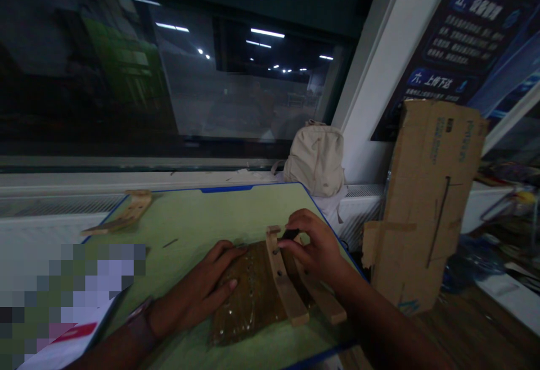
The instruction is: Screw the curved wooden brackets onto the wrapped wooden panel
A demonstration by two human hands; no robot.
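My left hand (202, 291) lies flat, fingers apart, on a brown sheet-like pouch (248, 302) that rests on the green mat (198, 218). My right hand (314, 249) pinches a small black part (290, 234) at the top of a curved wooden piece (283, 280). That piece stands on the pouch next to a second curved wooden strip (323, 299) on its right. The dim light hides what the black part is.
Another wooden piece (124, 215) lies at the mat's far left corner. A beige bag (316, 159) sits by the window sill. A tall cardboard box (426, 201) stands right of the table. White papers (71, 342) lie at the near left.
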